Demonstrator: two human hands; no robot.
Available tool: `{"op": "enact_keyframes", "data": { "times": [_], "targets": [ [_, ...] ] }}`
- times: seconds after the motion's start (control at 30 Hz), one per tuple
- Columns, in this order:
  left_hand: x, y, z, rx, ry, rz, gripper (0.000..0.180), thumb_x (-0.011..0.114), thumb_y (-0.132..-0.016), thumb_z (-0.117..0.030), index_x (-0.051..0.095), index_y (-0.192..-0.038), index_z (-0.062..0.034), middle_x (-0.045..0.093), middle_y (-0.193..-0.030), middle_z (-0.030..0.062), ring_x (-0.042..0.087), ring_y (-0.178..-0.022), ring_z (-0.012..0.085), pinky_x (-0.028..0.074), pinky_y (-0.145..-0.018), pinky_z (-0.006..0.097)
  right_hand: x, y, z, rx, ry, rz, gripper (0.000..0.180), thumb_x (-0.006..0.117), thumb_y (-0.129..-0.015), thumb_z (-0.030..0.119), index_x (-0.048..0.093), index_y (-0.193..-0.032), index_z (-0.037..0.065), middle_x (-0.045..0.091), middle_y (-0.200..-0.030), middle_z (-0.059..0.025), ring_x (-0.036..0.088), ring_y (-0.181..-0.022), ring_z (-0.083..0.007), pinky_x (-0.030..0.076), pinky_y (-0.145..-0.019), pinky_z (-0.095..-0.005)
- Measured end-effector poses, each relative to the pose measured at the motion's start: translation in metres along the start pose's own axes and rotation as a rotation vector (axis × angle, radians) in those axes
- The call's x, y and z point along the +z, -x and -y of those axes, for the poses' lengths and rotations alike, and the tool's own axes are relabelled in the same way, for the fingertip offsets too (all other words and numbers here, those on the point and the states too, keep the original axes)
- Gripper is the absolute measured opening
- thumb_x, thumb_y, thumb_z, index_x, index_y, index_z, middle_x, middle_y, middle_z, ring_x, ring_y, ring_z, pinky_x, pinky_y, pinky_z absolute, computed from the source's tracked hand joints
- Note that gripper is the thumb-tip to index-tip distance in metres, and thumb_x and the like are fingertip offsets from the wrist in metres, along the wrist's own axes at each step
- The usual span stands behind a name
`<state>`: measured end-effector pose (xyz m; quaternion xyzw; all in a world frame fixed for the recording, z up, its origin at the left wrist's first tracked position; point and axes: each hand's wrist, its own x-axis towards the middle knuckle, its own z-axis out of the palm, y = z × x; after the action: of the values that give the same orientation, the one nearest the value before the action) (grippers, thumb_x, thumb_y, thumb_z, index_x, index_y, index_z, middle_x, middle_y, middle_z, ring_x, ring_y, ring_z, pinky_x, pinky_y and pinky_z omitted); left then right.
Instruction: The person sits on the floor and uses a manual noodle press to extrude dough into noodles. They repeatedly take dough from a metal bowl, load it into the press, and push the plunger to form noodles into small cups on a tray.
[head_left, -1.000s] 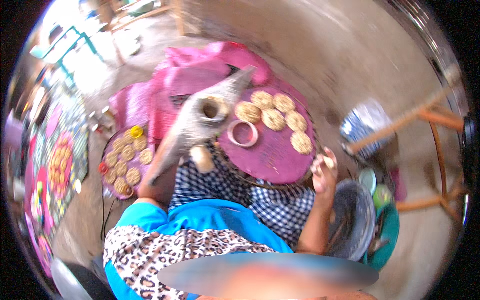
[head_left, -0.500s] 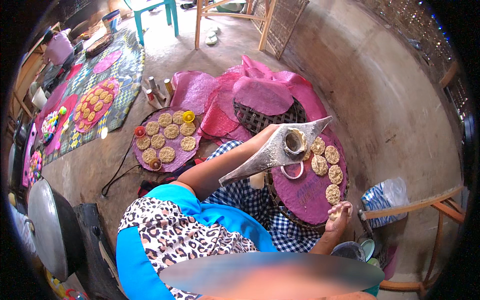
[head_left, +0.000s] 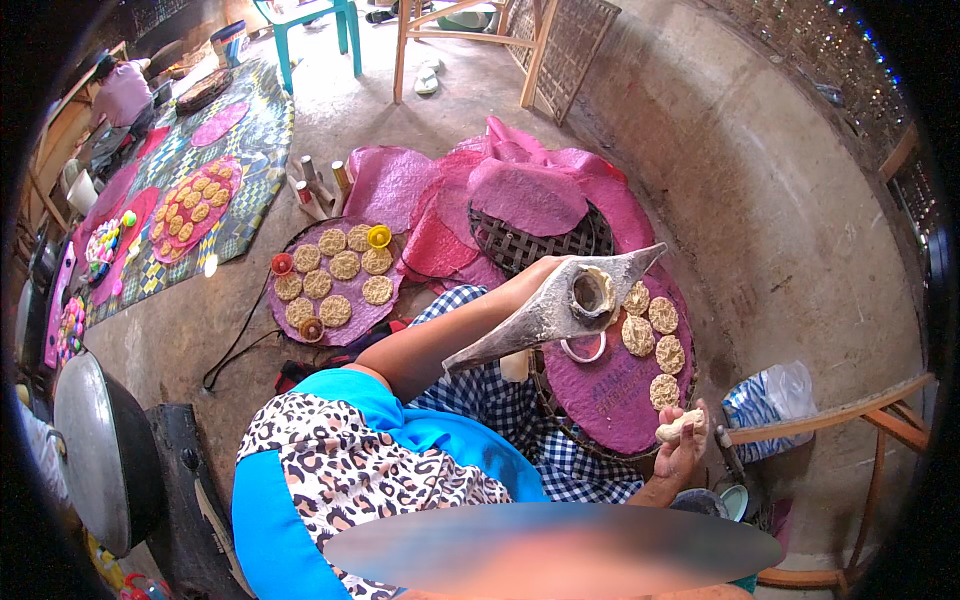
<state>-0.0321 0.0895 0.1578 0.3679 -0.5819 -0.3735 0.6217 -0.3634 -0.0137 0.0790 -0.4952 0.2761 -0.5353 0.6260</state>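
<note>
Two hands are working at once: we are holding a metal press tool (head_left: 555, 312) over the tray while rolling dough beside it.

We are gripping the press with the left hand (head_left: 545, 272), just right of centre in the frame; its fingers are hidden behind the tool, so we cannot tell how they are wrapped. The press's round cup is sitting above the purple-lined tray (head_left: 600, 395), just above a small white ring (head_left: 583, 349). Lower right, our right hand (head_left: 683, 442) is curling its fingers closed around a pale lump of dough (head_left: 677, 425) at the tray's edge. Four flat cakes (head_left: 655, 345) are lying along the tray's right side. To do this well, we judge we should be keeping the cup level over the ring and shaping the lump small enough to drop cleanly in, clear of the finished cakes.
</note>
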Motion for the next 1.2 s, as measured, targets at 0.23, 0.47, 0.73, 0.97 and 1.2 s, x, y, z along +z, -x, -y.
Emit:
{"op": "enact_keyframes", "data": {
  "times": [0.23,0.47,0.73,0.97,1.2],
  "targets": [
    [0.000,0.000,-0.002,0.021,0.015,0.007,0.030,0.072,-0.067,-0.008,0.059,-0.094,-0.0040,0.062,-0.086,0.0017,0.056,-0.078,0.0070,0.046,-0.072,0.024,-0.024,0.000,-0.025,0.203,-0.401,-0.120,0.030,0.064,-0.078,0.023,0.052,-0.104,0.014,0.056,-0.082,-0.0012,0.059,-0.077,-0.0179,0.049,-0.075,-0.0373],
    [-0.001,0.003,-0.002,0.013,0.014,0.011,0.030,0.072,-0.067,-0.010,0.059,-0.094,-0.0042,0.062,-0.086,0.0016,0.056,-0.078,0.0068,0.046,-0.071,0.024,-0.029,-0.004,-0.032,0.241,-0.478,-0.255,0.022,0.059,-0.082,0.028,0.054,-0.099,0.014,0.058,-0.081,0.0018,0.053,-0.060,-0.0072,0.045,-0.049,-0.0197],
    [-0.005,0.003,0.003,0.038,0.054,0.033,0.035,0.074,-0.066,-0.013,0.058,-0.097,-0.0046,0.061,-0.089,0.0015,0.055,-0.080,0.0070,0.045,-0.073,0.025,-0.011,0.000,-0.021,0.061,-0.254,-0.484,0.020,0.054,-0.085,0.034,0.052,-0.089,0.014,0.048,-0.064,0.0038,0.044,-0.048,-0.0071,0.039,-0.043,-0.0193],
    [-0.002,0.003,-0.002,-0.002,-0.005,0.014,0.032,0.073,-0.067,-0.012,0.059,-0.094,-0.0042,0.061,-0.087,0.0012,0.054,-0.079,0.0064,0.045,-0.072,0.024,-0.015,0.008,-0.007,0.053,-0.208,-0.322,0.024,0.052,-0.086,0.036,0.049,-0.086,0.013,0.047,-0.066,0.0024,0.045,-0.054,-0.0072,0.040,-0.046,-0.0211],
    [-0.002,-0.001,0.015,0.009,-0.060,-0.011,0.037,0.073,-0.064,-0.011,0.058,-0.097,-0.0039,0.061,-0.086,0.0016,0.054,-0.079,0.0067,0.045,-0.071,0.025,0.041,0.010,0.020,-0.016,0.297,-0.018,0.045,0.056,-0.074,-0.002,0.044,-0.117,0.003,0.054,-0.101,-0.0117,0.054,-0.093,-0.0214,0.046,-0.078,-0.0310]
  ]
}}
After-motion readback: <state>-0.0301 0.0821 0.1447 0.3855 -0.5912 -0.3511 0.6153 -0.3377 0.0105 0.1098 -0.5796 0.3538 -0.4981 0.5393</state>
